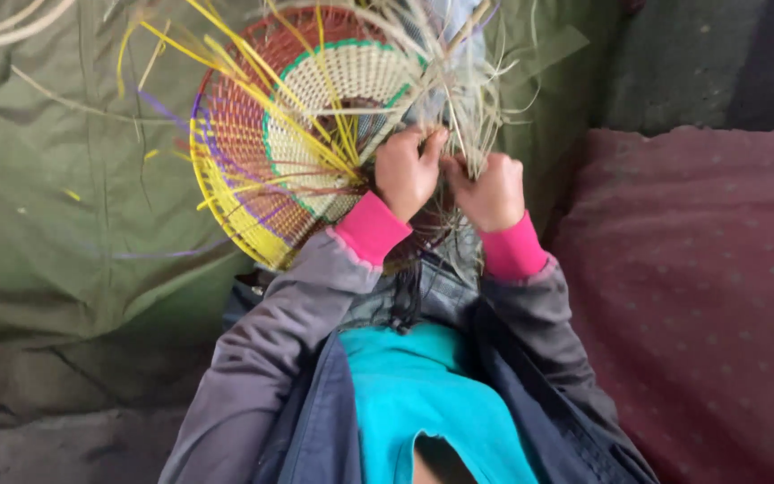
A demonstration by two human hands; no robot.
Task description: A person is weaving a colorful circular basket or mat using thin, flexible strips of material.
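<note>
- Head view, containers: one round woven basket stands tilted on its edge, left of centre and far from the body, its hollow face turned toward the camera. Its weave runs in bands: a cream middle ringed in green, then red, then a yellow rim with purple strands. Nothing lies inside it; only loose yellow strips cross its face and stick out past the rim.
- A bunch of pale dry fibres fans upward at the basket's right edge, just above both hands.
- Head view, hands: the left hand is curled, back toward the camera, its grip closed on strands at the right edge of the basket, fingers tucked into the weave.
- The right hand sits just beside it to the right, the two nearly touching, also curled with its grip closed on the pale fibres.
- Both forearms rise from near the body in grey sleeves with pink cuffs, elbows spread, wrists meeting at the work.
- Head view, count: one basket, two hands, two pink cuffs, one bunch of fibres; the yellow strips are too many and too blurred to count.
- Around: a green cloth hangs behind and left; a dark red cushion lies at right; a turquoise top shows near.
</note>
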